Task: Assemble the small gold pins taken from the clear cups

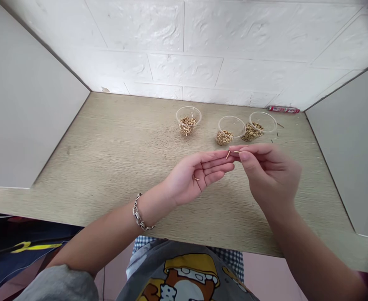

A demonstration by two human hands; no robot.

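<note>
My left hand [194, 177] is held palm up above the wooden table [115, 159], fingers stretched out flat. A small brass pin [196, 179] lies on its palm and another brass pin [227, 154] rests near its fingertips. My right hand [267, 173] meets those fingertips, thumb and forefinger pinched on a thin brass pin [237, 151]. Behind the hands stand three clear plastic cups with several brass pins each: a left cup [188, 120], a middle cup [230, 130] and a right cup [260, 125].
White panels wall the table on the left [27, 104] and right [349, 142], with a white brick wall behind. A red pen-like object [283, 109] lies at the back right corner. A few loose pins [277, 134] lie by the right cup. A chain bracelet [140, 215] circles my left wrist.
</note>
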